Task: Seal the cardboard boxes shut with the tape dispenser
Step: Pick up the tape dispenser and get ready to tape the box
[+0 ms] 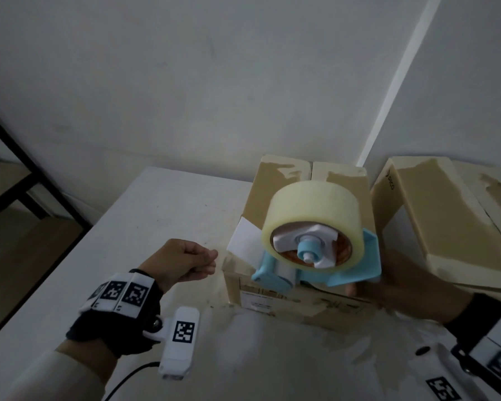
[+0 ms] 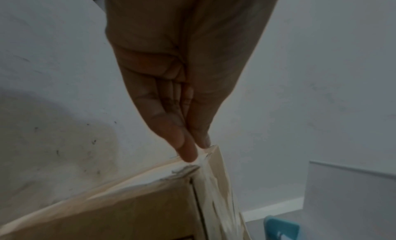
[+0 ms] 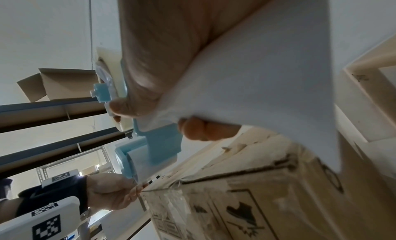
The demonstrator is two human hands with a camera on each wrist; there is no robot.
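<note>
A brown cardboard box (image 1: pixel 275 195) stands on the white table (image 1: pixel 162 215), its top flaps closed with a seam down the middle. Above its near edge my right hand (image 1: pixel 368 287) grips the white handle of a blue tape dispenser (image 1: pixel 315 270) that carries a large roll of clear tape (image 1: pixel 313 209). In the right wrist view my right hand (image 3: pixel 156 120) wraps the handle, with the blue frame (image 3: pixel 160 142) just over the box (image 3: pixel 246 206). My left hand (image 1: pixel 213 257) pinches the tape's free end (image 2: pixel 201 156) between thumb and forefinger (image 2: pixel 186 147) at the box's near left corner (image 2: pixel 182 174).
A second, taped cardboard box (image 1: pixel 446 215) leans to the right of the first, close to the dispenser. A grey wall rises right behind both boxes. A dark metal shelf rack (image 1: pixel 26 175) stands off the table's left side. Bare tabletop lies to the left.
</note>
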